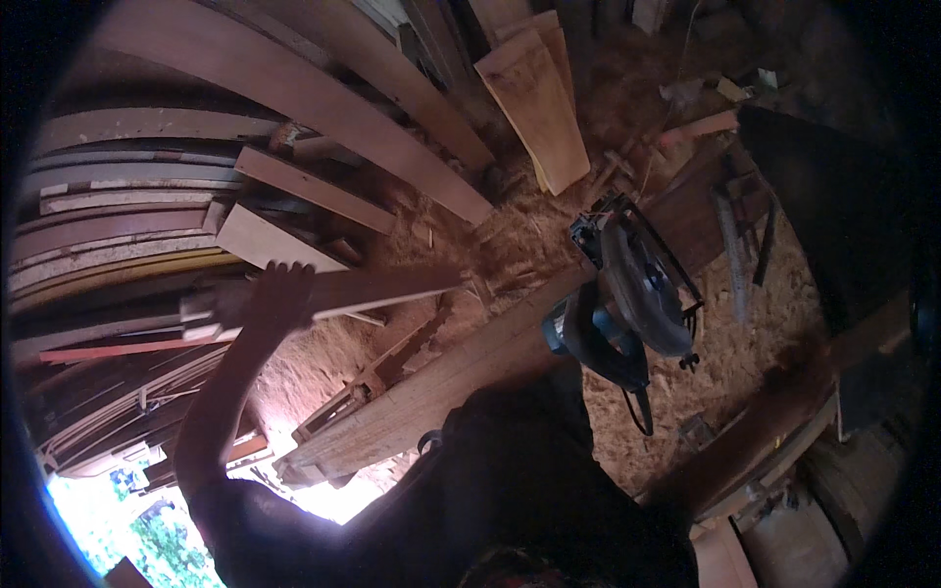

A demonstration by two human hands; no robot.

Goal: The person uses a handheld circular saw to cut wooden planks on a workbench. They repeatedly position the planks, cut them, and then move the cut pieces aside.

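Observation:
My left arm reaches out to the left, and my left hand is closed around a short wooden board. The board lies roughly level across the view, with a pale lower edge and a darker face. Its left end is dim and partly behind the hand. My right hand does not show. A circular saw with a teal and black body sits on a long thick plank in front of me, its dark guard toward the right. No hand is seen on the saw.
Stacked boards fill the left side, and a long wide plank slants in from the upper left. Pale offcuts lean at the top. Sawdust covers the ground. A dark sheet stands at the right.

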